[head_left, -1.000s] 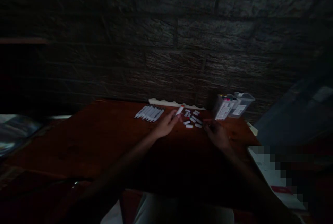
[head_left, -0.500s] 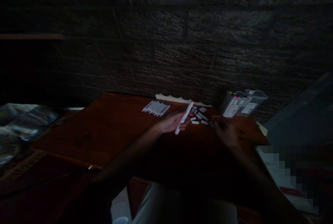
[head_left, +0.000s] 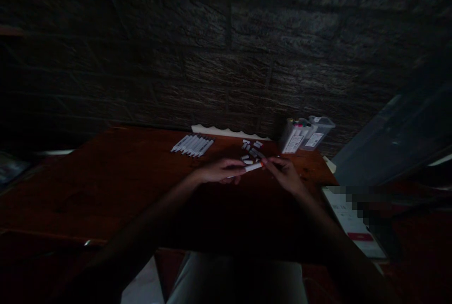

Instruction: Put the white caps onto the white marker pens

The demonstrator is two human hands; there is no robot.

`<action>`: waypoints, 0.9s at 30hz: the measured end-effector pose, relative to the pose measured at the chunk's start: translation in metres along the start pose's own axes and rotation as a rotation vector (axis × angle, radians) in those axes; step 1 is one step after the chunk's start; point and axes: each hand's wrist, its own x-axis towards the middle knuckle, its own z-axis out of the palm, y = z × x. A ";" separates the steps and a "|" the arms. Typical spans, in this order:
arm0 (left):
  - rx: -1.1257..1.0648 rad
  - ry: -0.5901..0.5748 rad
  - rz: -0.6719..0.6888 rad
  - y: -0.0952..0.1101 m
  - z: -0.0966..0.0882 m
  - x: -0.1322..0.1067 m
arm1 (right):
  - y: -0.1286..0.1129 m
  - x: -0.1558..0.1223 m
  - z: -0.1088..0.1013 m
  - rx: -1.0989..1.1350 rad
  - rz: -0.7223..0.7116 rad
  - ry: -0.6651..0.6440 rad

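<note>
Against the dark stone wall (head_left: 226, 50) stands the red-brown table (head_left: 116, 177), and over its far half both hands have come together. Half a second ago the left hand (head_left: 219, 171) held the marker (head_left: 253, 167) tilted up on its own, with the right hand (head_left: 284, 174) off to the side near the loose caps; now the marker lies nearly level and the right hand has closed in on its orange end. To my eye that means the two hands are now working the marker's tip end between them, though the gloom hides whether a cap is in the right fingers.

The left grip is clenched round the marker's barrel. The right grip is pinched at the tip, touching it or just beside it; I cannot tell what it grasps, if anything.

Beyond the right grip stand two plastic boxes (head_left: 305, 133). Beyond the left grip, well apart, lies a row of markers (head_left: 192, 145). Just past the meeting fingertips sit the caps (head_left: 251, 149), small and scattered.
</note>
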 end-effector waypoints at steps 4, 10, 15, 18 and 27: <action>0.215 0.026 0.083 -0.001 -0.002 0.001 | -0.004 -0.002 -0.002 0.015 0.058 -0.064; 0.380 0.093 0.229 -0.001 -0.002 0.002 | -0.005 -0.004 -0.004 0.029 0.047 -0.108; 0.441 0.153 0.280 -0.003 -0.001 0.004 | -0.002 -0.005 -0.006 -0.187 -0.137 -0.180; 0.504 0.170 0.347 -0.008 -0.001 0.006 | 0.000 -0.006 -0.006 -0.343 -0.232 -0.246; 0.598 0.188 0.392 -0.015 0.002 0.009 | 0.006 -0.008 0.001 -0.358 -0.238 -0.245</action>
